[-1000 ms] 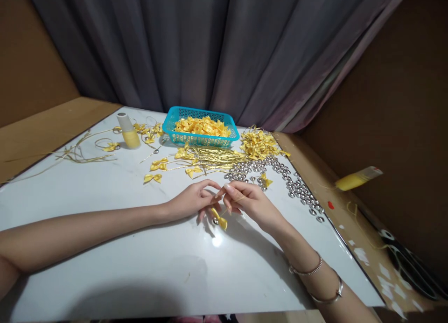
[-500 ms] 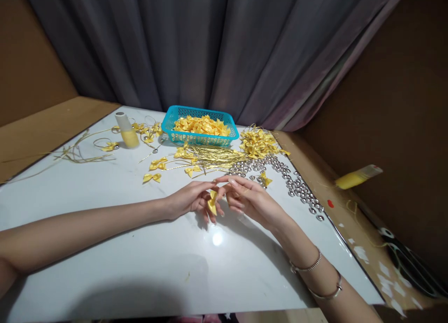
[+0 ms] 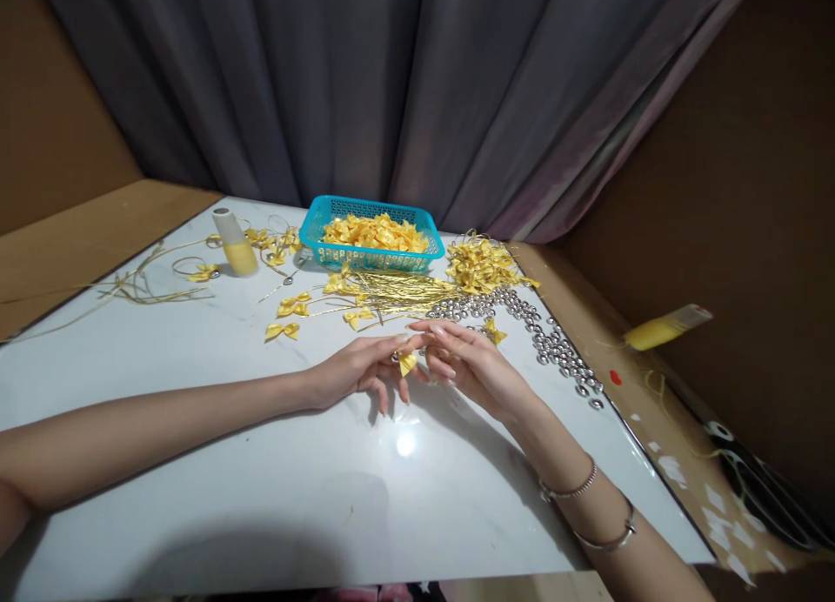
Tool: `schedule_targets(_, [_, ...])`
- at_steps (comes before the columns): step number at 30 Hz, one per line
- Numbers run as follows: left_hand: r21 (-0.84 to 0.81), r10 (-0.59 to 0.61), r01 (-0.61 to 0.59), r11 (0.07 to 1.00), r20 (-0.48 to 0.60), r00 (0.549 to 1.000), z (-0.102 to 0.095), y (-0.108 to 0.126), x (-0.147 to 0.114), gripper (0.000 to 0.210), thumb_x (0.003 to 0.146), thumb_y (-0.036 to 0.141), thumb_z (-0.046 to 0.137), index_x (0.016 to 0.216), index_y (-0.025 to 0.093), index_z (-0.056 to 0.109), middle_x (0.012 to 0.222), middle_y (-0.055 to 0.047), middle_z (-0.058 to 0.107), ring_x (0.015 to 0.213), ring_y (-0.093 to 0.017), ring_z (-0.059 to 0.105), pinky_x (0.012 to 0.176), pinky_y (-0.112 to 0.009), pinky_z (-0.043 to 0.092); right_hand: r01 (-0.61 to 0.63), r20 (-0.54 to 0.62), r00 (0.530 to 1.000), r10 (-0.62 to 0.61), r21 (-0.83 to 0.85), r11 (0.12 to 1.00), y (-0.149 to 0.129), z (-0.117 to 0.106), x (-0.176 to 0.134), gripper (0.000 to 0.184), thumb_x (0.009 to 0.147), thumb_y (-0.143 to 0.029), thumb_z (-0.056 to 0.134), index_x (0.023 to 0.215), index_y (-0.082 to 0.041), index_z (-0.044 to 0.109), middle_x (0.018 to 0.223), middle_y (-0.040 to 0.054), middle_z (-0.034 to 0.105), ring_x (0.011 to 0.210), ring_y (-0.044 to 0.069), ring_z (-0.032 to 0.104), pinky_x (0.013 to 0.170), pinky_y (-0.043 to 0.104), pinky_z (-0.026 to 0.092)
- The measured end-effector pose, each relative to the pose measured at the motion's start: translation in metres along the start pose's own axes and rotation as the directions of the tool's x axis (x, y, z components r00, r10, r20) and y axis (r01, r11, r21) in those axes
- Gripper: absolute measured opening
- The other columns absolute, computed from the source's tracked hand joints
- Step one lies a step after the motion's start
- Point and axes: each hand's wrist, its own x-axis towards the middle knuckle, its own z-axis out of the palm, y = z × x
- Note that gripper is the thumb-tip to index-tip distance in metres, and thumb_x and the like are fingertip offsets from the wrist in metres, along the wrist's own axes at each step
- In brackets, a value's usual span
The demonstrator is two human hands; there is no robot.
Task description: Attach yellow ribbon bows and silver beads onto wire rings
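Observation:
Above the middle of the white board my two hands meet at the fingertips. Between them hangs a small yellow ribbon bow [image 3: 408,364], with a silver bell-like bead at its upper left. My left hand [image 3: 365,364] pinches beside the bow with thumb and forefinger, its other fingers hanging loose. My right hand [image 3: 466,358] is closed at the fingertips on the bow's right side; exactly what those fingers grip is hidden. Just beyond the hands lie loose yellow bows [image 3: 283,331] and a bundle of gold cords [image 3: 401,290].
A blue basket [image 3: 311,237] of yellow bows stands at the back. Right of it are a heap of corded bows [image 3: 481,265] and scattered silver beads [image 3: 561,354]. A bottle [image 3: 236,247] stands back left; scissors [image 3: 760,493] and paper scraps lie at the right.
The bow has risen and turned between my fingers, and the silver bead now shows beside it. My right hand has shifted slightly up.

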Motion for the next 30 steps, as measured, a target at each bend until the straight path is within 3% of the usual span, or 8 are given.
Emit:
schedule_targets(5, [0.065, -0.011, 0.016, 0.998, -0.082, 0.997, 0.0, -0.0054, 0.001, 0.047, 0.086, 0.05, 0.052, 0.106, 0.008, 0.061, 0.093, -0.017, 0.068, 0.06, -0.016, 0.064, 0.041, -0.021, 0.047, -0.003, 0.014, 1.0, 0.003, -0.007, 1.0, 0.0007, -0.002, 0.001, 0.019, 0.082, -0.033, 0.061, 0.097, -0.022, 0.066, 0.088, 0.0047, 0.065, 0.05, 0.007, 0.03, 0.053, 0.028, 0.04])
schedule_targets(10, [0.172, 0.089, -0.058, 0.983, -0.175, 0.98, -0.001, -0.0091, 0.0005, 0.036, 0.085, 0.045, 0.055, 0.094, 0.011, 0.061, 0.085, -0.013, 0.068, 0.058, -0.015, 0.063, 0.04, -0.02, 0.045, -0.003, 0.025, 1.0, 0.004, -0.031, 1.0, 0.0005, -0.0057, 0.0017, 0.02, 0.083, -0.035, 0.061, 0.097, -0.021, 0.066, 0.087, 0.0047, 0.066, 0.049, 0.007, 0.03, 0.049, 0.025, 0.033])
schedule_targets(15, [0.275, 0.104, -0.049, 0.96, -0.19, 0.976, -0.0021, -0.0092, -0.0025, 0.042, 0.087, 0.047, 0.051, 0.085, 0.007, 0.066, 0.067, -0.012, 0.068, 0.054, -0.015, 0.062, 0.041, -0.021, 0.042, 0.001, 0.006, 1.0, 0.0, -0.071, 0.997, 0.0019, -0.009, 0.0027, 0.023, 0.084, -0.036, 0.059, 0.1, -0.021, 0.065, 0.089, 0.0051, 0.066, 0.05, 0.008, 0.03, 0.048, 0.025, 0.03])
schedule_targets(23, [0.342, 0.121, -0.037, 0.939, -0.227, 0.966, -0.0011, -0.0092, -0.0027, 0.041, 0.087, 0.046, 0.053, 0.083, 0.009, 0.07, 0.064, -0.01, 0.07, 0.046, -0.011, 0.057, 0.041, -0.02, 0.041, 0.014, 0.002, 1.0, -0.014, -0.077, 0.997, 0.0011, -0.0082, 0.0031, 0.023, 0.081, -0.035, 0.062, 0.098, -0.021, 0.064, 0.084, 0.0031, 0.063, 0.049, 0.007, 0.029, 0.047, 0.025, 0.026])
schedule_targets(27, [0.387, 0.15, -0.043, 0.921, -0.252, 0.956, -0.0005, -0.0078, -0.0036, 0.041, 0.088, 0.046, 0.051, 0.077, 0.009, 0.067, 0.066, -0.01, 0.07, 0.044, -0.01, 0.054, 0.04, -0.018, 0.04, 0.038, -0.029, 0.999, -0.046, -0.225, 0.974, 0.0036, -0.0075, 0.0034, 0.027, 0.075, -0.038, 0.068, 0.094, -0.019, 0.062, 0.065, -0.0034, 0.052, 0.046, 0.006, 0.03, 0.044, 0.024, 0.022])
schedule_targets(30, [0.411, 0.17, -0.047, 0.91, -0.268, 0.948, 0.0017, -0.0053, -0.0052, 0.039, 0.088, 0.045, 0.051, 0.075, 0.01, 0.065, 0.062, -0.007, 0.069, 0.041, -0.008, 0.049, 0.041, -0.018, 0.041, 0.034, -0.065, 0.996, -0.065, -0.401, 0.915, 0.0096, -0.0062, 0.0041, 0.035, 0.068, -0.039, 0.074, 0.092, -0.019, 0.057, 0.062, -0.0055, 0.049, 0.05, 0.008, 0.041, 0.047, 0.024, 0.032])
